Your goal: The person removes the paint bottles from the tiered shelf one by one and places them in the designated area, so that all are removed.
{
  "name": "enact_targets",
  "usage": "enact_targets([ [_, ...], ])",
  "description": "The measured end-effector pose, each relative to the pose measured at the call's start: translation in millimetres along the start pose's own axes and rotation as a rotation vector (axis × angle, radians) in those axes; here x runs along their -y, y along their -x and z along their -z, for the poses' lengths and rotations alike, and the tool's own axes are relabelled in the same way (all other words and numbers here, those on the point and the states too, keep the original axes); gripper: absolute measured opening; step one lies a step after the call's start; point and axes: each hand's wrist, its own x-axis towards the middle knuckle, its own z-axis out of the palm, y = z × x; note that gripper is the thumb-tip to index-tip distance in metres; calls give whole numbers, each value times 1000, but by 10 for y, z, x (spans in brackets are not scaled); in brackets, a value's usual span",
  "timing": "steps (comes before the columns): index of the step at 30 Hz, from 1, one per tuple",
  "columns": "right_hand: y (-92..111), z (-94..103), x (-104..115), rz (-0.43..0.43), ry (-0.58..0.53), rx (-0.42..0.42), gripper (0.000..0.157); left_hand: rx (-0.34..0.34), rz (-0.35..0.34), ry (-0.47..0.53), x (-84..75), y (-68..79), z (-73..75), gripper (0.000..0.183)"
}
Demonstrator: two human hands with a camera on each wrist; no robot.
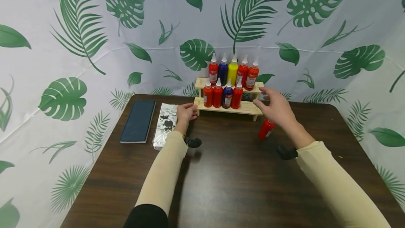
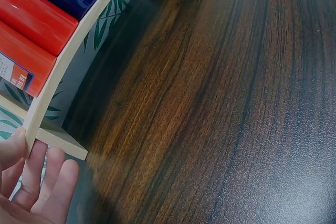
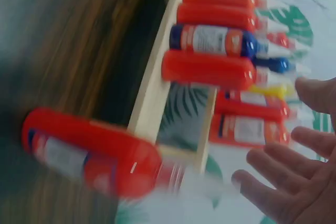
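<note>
A two-step wooden rack (image 1: 248, 107) stands at the back of the table. Red squeeze bottles (image 1: 217, 96) and a blue bottle (image 1: 227, 98) line its lower step. On the upper step are red bottles, a blue one and a yellow bottle (image 1: 232, 72), all with white nozzles. My left hand (image 1: 186, 112) pinches the lower step's left end, thumb on top and fingers below. Off the rack's right end, my right hand (image 1: 277, 107) is spread with nothing in it. A red bottle (image 1: 266, 129) stands on the table just below that hand, its top partly hidden.
On the left of the table lie a dark blue notebook (image 1: 137, 121) and a white printed packet (image 1: 165, 124). A leaf-patterned cloth (image 1: 158, 6) hangs right behind the rack. The dark wooden table (image 1: 227, 171) stretches toward me.
</note>
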Motion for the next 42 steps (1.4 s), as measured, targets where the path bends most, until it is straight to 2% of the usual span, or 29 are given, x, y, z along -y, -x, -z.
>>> enact_targets([
  [4, -257, -170, 126, -20, -35, 78, 66, 1, 14, 1, -17, -2, 4, 25],
  [9, -495, -392, 181, -53, -75, 83, 65, 4, 12, 10, -25, -8, 8, 24],
  [16, -627, -600, 144, -103, -147, 49, 65, 7, 16, 7, -12, -15, 15, 24],
  [22, -690, -719, 121, -132, -165, 21, 64, 7, 7, 18, -4, -32, 20, 24],
  [34, -578, -758, 158, -114, -163, -44, 59, 9, 10, 19, 6, -52, 12, 24],
  [39, -388, -604, 216, -73, -158, -74, 56, 4, 10, 19, 5, -57, -13, 24],
  [42, -220, -465, 280, -20, -182, -93, 54, 5, 5, 22, 9, -69, 14, 25],
])
